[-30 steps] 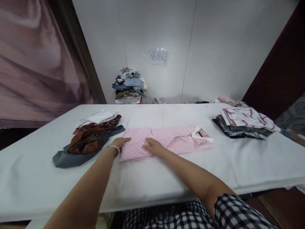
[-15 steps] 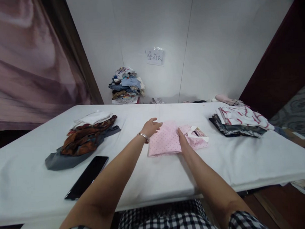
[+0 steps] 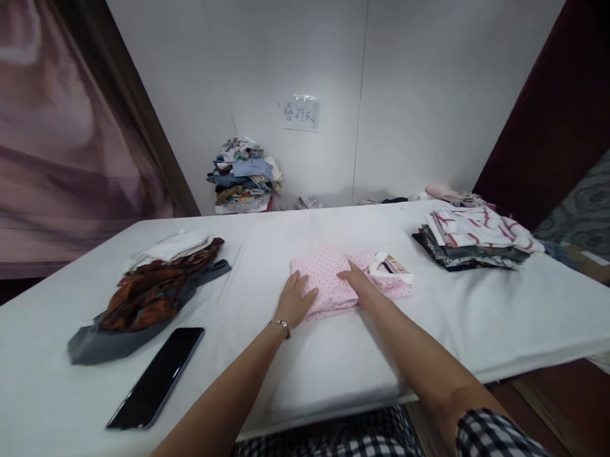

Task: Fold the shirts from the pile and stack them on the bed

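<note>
A white-covered tabletop (image 3: 339,360) stands before a pale wall. At its middle lies a folded pink dotted garment (image 3: 331,277). The left hand (image 3: 296,302) rests flat on the garment's left edge, fingers spread and gripping nothing; the right hand (image 3: 355,280) presses flat on top, fingers extended. A black phone (image 3: 157,377) lies near the left, beside a heap of brown and grey clothes (image 3: 147,297). A folded stack (image 3: 473,239) sits well apart on the right.

A white-covered worktop (image 3: 310,381) stands before a pale panelled wall (image 3: 420,84) bearing a small paper sign (image 3: 299,113), with a mauve curtain (image 3: 42,144) at left, a dark maroon panel (image 3: 566,113) at right and reddish-brown floor (image 3: 566,413) below.
</note>
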`<state>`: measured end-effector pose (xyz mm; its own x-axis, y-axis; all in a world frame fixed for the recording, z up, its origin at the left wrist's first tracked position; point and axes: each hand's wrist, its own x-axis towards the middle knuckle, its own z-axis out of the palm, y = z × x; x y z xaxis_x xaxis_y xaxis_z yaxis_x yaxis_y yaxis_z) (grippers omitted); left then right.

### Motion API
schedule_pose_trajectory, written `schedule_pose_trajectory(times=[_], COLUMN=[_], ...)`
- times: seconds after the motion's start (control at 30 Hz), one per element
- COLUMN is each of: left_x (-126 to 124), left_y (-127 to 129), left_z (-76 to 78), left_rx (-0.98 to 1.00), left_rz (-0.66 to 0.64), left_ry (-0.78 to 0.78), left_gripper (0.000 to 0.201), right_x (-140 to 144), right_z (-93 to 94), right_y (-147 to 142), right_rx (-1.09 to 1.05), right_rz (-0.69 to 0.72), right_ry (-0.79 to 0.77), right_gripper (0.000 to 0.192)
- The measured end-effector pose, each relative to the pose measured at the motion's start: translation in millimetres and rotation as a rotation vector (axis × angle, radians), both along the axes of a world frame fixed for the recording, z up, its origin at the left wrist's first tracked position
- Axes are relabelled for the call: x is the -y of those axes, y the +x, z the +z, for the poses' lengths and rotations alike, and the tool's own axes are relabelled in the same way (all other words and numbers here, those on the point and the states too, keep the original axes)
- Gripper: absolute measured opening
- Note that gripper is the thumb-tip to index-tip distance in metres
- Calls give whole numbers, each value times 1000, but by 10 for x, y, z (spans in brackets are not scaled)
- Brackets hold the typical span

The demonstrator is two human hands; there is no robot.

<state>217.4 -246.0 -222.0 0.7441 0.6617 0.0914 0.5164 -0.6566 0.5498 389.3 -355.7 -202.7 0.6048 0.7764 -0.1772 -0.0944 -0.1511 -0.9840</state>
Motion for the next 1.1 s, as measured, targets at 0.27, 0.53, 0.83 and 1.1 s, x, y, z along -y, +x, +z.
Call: schedule_pose_trajectory(times=[0.27, 0.53, 0.83, 1.1], left_x=[1, 66, -168, -518], left_y=[33, 115, 227, 1175], left_z=[-153, -182, 187, 396], left_rx=[-70, -48, -98, -188], left_rz=[-12, 43, -5, -234], left_ry=[84, 105, 82, 93], left_gripper=[61, 60, 64, 71], right_x=[-7, 312, 1201, 1182], right_z=[-123, -167, -162, -100], right_y=[79, 47, -349, -422], right_rx=[-28, -111, -481, -817], right_rz=[-14, -34, -370, -242], right_ry=[-41, 128, 158, 167], right_gripper=[84, 96, 60, 15])
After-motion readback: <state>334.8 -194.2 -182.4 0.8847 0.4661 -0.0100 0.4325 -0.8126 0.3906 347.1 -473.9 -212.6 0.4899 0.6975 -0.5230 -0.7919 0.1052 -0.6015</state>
